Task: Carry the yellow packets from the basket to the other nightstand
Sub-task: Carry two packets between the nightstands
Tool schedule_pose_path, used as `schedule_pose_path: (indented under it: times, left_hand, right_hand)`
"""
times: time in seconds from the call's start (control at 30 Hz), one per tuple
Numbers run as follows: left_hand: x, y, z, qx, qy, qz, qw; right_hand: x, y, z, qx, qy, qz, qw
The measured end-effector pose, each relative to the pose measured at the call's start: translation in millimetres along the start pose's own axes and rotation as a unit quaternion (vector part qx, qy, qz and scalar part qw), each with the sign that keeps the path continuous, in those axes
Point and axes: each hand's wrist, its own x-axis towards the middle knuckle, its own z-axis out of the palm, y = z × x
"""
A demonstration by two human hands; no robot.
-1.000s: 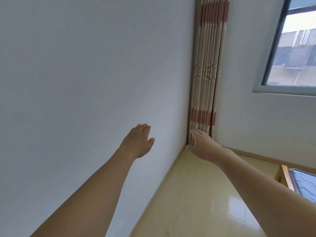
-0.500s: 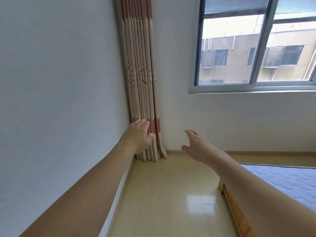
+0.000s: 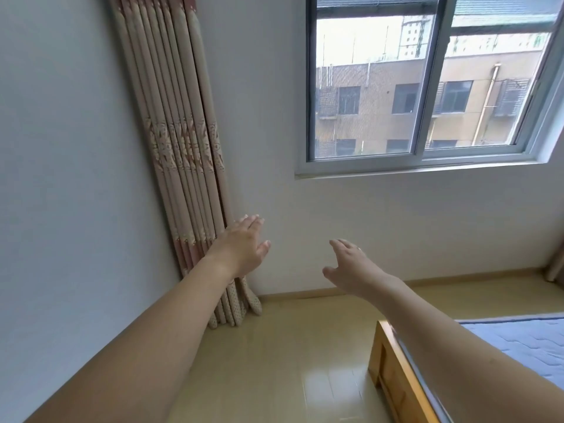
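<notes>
Left wall (image 3: 61, 178): plain, pale, running along the left side down to the floor.
Curtain (image 3: 180, 141): gathered in folds in the room corner, beige with pink bands and a patterned strip; its hem rests on the floor at the corner.
Left arm (image 3: 146, 340): bare, stretched forward from the lower left.
Left hand (image 3: 242, 247): flat and spread, fingers straight and close together, thumb out to the side; holds nothing. It shows in front of the curtain's lower part; contact with the curtain cannot be told.
Floor (image 3: 274, 361): glossy, pale yellow, with a matching skirting board along the far wall.
Far wall (image 3: 396, 227): plain white below the window.
Window (image 3: 421, 87): dark-framed sliding panes; a tan building with windows and a drainpipe shows outside.
Right hand (image 3: 351, 267): loosely spread, fingers extended forward, thumb dropped low; holds nothing. A ring (image 3: 360, 248) sits on one finger. The hand is apart from the left hand.
Right arm (image 3: 457, 346): bare, stretched forward from the lower right, crossing above the bed corner.
Bed (image 3: 393, 374): wooden frame at the lower right, with a blue quilted mattress (image 3: 525, 340) on top.
Packets, basket, nightstands: none in view; their place cannot be told.
</notes>
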Motion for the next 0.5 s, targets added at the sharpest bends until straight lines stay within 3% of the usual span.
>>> schedule_pose_path:
  times: [0.27, 0.4, 0.5]
  left_hand:
    - [234, -11, 47, -0.025, 0.01, 0.054, 0.998]
    - [346, 20, 65, -0.037, 0.023, 0.092, 0.995]
    - [414, 52, 100, -0.05, -0.016, 0.122, 0.991]
  right_hand:
    - [196, 55, -31, -0.035, 0.034, 0.036, 0.998]
    - [275, 103, -62, -0.043, 0.059, 0.066, 0.995]
    - [329, 156, -74, -0.05, 0.041, 0.108, 0.992]
